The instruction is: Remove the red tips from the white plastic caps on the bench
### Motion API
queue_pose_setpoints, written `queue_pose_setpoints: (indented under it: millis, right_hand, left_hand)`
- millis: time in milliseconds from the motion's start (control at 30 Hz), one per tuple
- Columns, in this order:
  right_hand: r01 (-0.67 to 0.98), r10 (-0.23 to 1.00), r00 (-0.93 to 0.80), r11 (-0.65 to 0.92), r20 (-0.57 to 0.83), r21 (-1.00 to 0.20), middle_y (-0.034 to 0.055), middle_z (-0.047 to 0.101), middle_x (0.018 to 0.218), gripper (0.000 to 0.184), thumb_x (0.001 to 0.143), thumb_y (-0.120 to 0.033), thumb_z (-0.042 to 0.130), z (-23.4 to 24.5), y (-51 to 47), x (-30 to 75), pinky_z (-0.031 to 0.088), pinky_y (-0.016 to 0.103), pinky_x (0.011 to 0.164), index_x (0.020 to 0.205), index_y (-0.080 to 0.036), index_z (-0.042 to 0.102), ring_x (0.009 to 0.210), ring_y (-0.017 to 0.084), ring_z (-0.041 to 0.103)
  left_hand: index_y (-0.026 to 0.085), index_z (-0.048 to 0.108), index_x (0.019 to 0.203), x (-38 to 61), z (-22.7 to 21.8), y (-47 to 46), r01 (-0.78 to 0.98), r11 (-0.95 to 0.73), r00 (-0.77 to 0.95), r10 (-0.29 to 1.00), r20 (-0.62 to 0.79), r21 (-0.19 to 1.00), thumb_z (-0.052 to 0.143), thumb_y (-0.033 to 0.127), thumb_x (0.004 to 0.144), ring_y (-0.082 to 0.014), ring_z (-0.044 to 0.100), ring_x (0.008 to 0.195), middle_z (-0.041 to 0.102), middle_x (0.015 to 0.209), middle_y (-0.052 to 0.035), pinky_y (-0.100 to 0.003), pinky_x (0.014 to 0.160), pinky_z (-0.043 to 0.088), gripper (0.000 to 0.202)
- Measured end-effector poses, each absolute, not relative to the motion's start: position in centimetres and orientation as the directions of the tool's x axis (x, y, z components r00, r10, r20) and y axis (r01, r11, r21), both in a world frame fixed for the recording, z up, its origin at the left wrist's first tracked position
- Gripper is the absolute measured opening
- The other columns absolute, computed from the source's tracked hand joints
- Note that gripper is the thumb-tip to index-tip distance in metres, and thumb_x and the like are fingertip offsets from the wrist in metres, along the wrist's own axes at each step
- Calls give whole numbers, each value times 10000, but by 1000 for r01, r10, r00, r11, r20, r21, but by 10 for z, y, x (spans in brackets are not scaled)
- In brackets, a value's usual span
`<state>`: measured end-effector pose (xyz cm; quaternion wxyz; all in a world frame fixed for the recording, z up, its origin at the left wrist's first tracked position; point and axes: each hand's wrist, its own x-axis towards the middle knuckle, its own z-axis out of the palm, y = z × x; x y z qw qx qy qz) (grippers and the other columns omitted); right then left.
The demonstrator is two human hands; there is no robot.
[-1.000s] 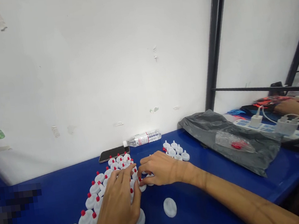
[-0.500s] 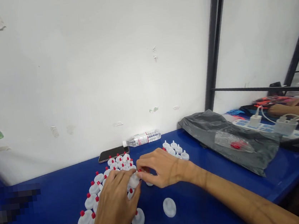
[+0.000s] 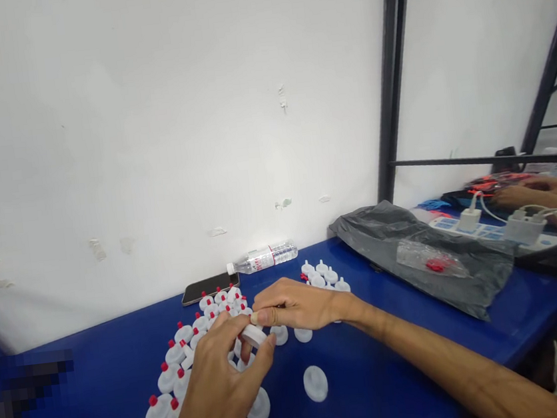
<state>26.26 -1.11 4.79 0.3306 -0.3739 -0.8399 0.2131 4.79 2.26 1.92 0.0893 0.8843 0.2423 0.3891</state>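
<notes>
Holding a white disc (image 3: 254,336) aslant at the centre of my clock, I'm gripping its rim between the thumb and fingers of my left hand (image 3: 217,357). Up top, my right hand (image 3: 294,304) is pinching, thumb against fingers, and it's covering the disc's tip, so I'm not able to tell whether that one is wearing red.

And how's the count looking? Sweeping from eight o'clock round to eleven, a crowd of red-tipped discs (image 3: 158,410) is standing on the blue table (image 3: 378,379), and I'm judging those as the done share, the larger one. Over at two o'clock, a smaller cluster of plain discs (image 3: 331,275) is showing bare white spouts, so I'm reckoning those as the share left, with a red bit (image 3: 304,276) peeking out at the cluster's left edge. Two more discs (image 3: 303,335) are sitting at three o'clock, partly behind my right hand, their tops hiding from me; another disc (image 3: 258,409) is lying at six, its tip out of sight too. Near four o'clock a lone disc (image 3: 315,384) is lying apart, no red showing on it.

Farther off, between two and three, a clear packet (image 3: 415,257) is resting on the grey bag (image 3: 362,233), red pieces (image 3: 436,265) showing inside.
</notes>
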Motion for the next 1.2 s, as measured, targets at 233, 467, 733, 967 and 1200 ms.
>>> queue_pose_setpoints:
  millis: [233, 467, 733, 967, 1200]
  right_hand:
    - [443, 693, -536, 717, 482, -538, -12, 538, 798, 513, 1096, -565, 376, 44, -8, 253, 407, 279, 725, 763, -206, 527, 759, 140, 501]
    - [841, 868, -129, 352, 480, -411, 7, 545, 839, 573, 1131, -505, 137, 64, -10, 319, 465, 271, 734, 859, -204, 541, 748, 145, 536]
    - [968, 968, -45, 104, 248, -229, 47, 725, 959, 131, 907, -220, 664, 48, 3, 360, 399, 264, 701, 861, -224, 787, 838, 189, 651]
    - [985, 993, -13, 33, 118, -168, 1, 793, 978, 115, 853, -240, 725, 42, 7, 363, 398, 242, 657, 917, -274, 813, 885, 184, 705]
    - [996, 989, 30, -17, 142, -91, 30, 797, 1032, 148, 926, -316, 688, 45, 5, 358, 419, 257, 697, 999, -276, 811, 934, 212, 712]
  left_hand:
    - [230, 543, 737, 49, 19, 23, 240, -715, 639, 625, 448, 656, 561, 501, 965, -119, 350, 528, 383, 604, 68, -265, 500, 306, 355]
    - [237, 470, 668, 33, 17, 29, 227, -830, 569, 538, 622, 510, 371, 417, 1062, -142, 471, 526, 490, 601, 39, -290, 518, 395, 444]
    - [270, 641, 1172, 45, -2, 29, 345, -938, 596, 224, 771, 6, 565, 362, 1020, -246, 702, 900, 735, 932, -29, -327, 654, 550, 193]
    - [259, 644, 1221, 45, -6, 28, 363, -931, 625, 220, 749, -29, 550, 342, 1035, -273, 708, 980, 744, 972, -49, -353, 711, 595, 225]
    - [249, 644, 1266, 45, -10, 34, 411, -911, 622, 252, 742, -35, 558, 394, 1041, -260, 700, 975, 741, 995, -50, -318, 677, 589, 281]
